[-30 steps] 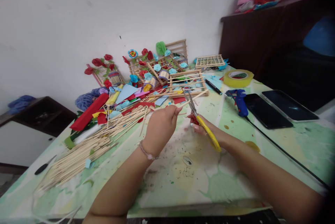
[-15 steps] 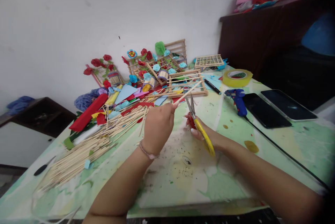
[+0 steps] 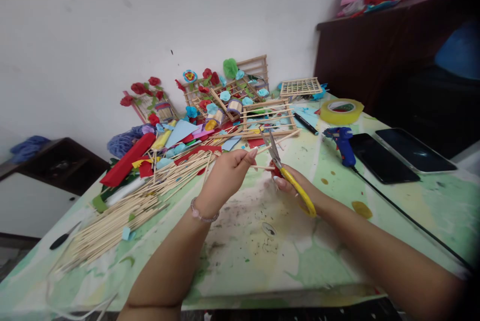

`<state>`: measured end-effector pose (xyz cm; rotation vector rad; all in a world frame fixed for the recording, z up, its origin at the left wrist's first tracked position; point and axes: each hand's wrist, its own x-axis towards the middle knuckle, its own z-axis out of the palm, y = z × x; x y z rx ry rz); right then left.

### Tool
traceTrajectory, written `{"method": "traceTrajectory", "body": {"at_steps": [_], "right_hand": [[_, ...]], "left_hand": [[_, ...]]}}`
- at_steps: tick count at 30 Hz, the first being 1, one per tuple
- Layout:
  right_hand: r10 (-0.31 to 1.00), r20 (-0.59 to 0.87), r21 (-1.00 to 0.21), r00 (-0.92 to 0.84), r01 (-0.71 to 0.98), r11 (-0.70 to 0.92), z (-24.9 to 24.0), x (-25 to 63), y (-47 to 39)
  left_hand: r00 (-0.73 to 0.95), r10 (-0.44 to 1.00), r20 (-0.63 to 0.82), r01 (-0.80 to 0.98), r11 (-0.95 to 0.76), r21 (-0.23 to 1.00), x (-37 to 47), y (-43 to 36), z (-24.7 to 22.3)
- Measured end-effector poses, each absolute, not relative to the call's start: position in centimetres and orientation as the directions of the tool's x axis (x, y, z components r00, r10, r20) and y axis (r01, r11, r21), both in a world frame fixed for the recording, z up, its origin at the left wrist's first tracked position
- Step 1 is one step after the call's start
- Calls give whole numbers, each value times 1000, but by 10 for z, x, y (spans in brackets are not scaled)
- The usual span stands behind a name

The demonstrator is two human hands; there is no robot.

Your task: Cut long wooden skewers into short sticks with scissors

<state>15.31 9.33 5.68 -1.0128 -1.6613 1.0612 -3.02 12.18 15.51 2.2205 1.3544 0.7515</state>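
My left hand [image 3: 229,175], with a bracelet at its wrist, pinches a thin wooden stick [image 3: 264,149] that points right. My right hand [image 3: 286,186] grips a pair of scissors [image 3: 300,192] with a yellow handle. The blades are parted and the stick meets them; whether they touch it is unclear. A second stick piece [image 3: 262,167] spans the gap between the two hands, lower down; which fingers hold it is hidden. Just beyond the hands lies a stick frame [image 3: 268,135] with crossbars.
Loose sticks [image 3: 112,228] and coloured paper scraps spread over the left side. Paper flowers [image 3: 138,89] and lattice frames stand by the wall. At right are a tape roll [image 3: 341,117], a marker [image 3: 305,123], a blue glue gun [image 3: 343,147] with its cord, and two phones [image 3: 382,158].
My left hand has lowered and turned, bringing its stick down from a raised slant to between the scissor blades. The scissors have shifted slightly right and down, their blades spread wider.
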Motion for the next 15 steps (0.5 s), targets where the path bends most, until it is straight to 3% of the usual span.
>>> {"method": "traceTrajectory", "body": {"at_steps": [15], "right_hand": [[962, 175, -938, -207, 263, 227, 62, 153, 92]], "left_hand": [[372, 907, 199, 694, -414, 589, -31, 122, 157]]}}
